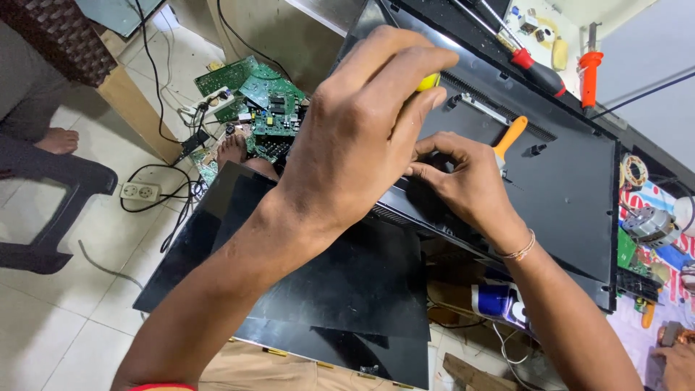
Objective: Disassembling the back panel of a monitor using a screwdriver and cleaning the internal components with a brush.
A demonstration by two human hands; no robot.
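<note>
Hands at the rear panel (565,181) of a black monitor lying face down on the bench: left hand (362,130) clenched on a yellow-handled screwdriver (428,81), right hand (467,181) pinching the panel's near edge, beside an orange-handled tool (510,135). Judged step: working a fastener at that edge; next, keep the driver upright and the panel steady. Circuit boards (260,101) lie on the floor beyond

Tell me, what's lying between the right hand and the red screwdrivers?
In the head view, an orange-handled tool lies on the black panel between the right hand and the red screwdrivers.
</note>
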